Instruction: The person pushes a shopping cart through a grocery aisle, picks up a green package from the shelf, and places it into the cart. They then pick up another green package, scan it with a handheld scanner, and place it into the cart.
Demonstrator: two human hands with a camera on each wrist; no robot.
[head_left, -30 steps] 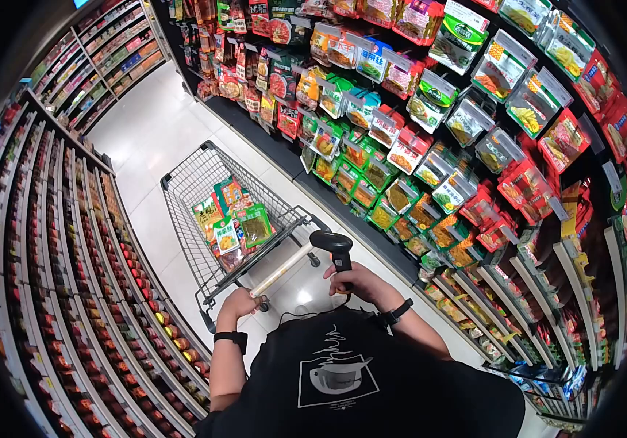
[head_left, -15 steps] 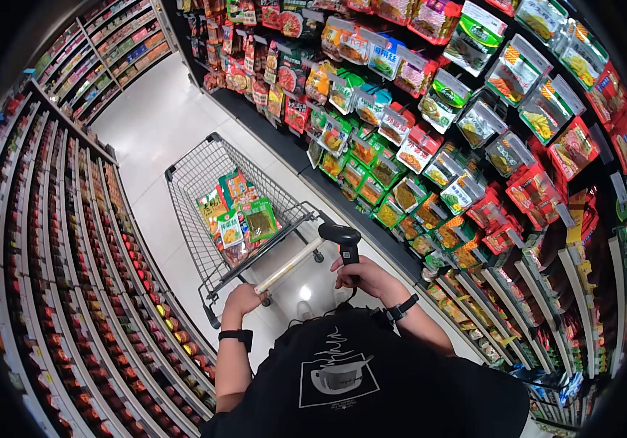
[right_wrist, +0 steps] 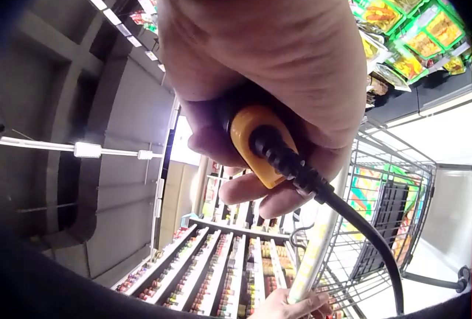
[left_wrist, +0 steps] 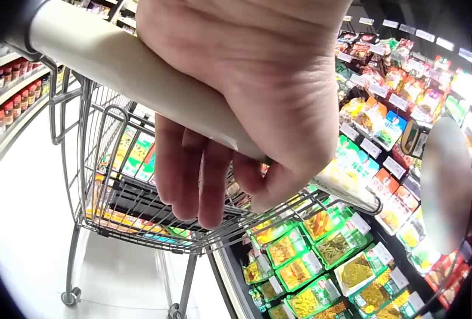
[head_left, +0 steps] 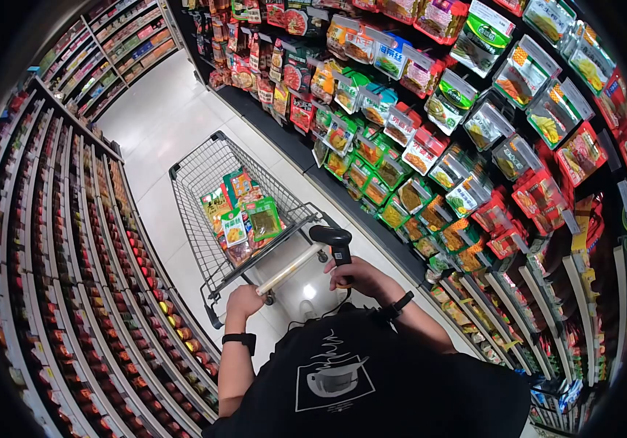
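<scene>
My left hand (head_left: 243, 300) grips the pale handle bar (head_left: 291, 266) of a wire shopping cart (head_left: 195, 226); in the left wrist view its fingers (left_wrist: 214, 186) hang over the far side of the bar. To the right of the bar, my right hand (head_left: 358, 274) holds a black barcode scanner (head_left: 332, 235) by its grip, head up. The scanner's orange butt end (right_wrist: 258, 146) and black cable (right_wrist: 361, 234) show in the right wrist view. Inside the cart lie several food packets, among them a green packet (head_left: 262, 219) and a white-and-green packet (head_left: 234, 228).
Along the right runs a rack of hanging packets (head_left: 401, 139), with slanted shelves (head_left: 525, 306) nearer me. Shelves of jars (head_left: 109, 277) line the left side. The pale tiled floor (head_left: 156, 109) leads to further shelves (head_left: 127, 44) at the far end.
The cart and the racks have shifted slightly rightward in the head view. The scanner's head swung a little right, then back left. Both hands keep their holds.
</scene>
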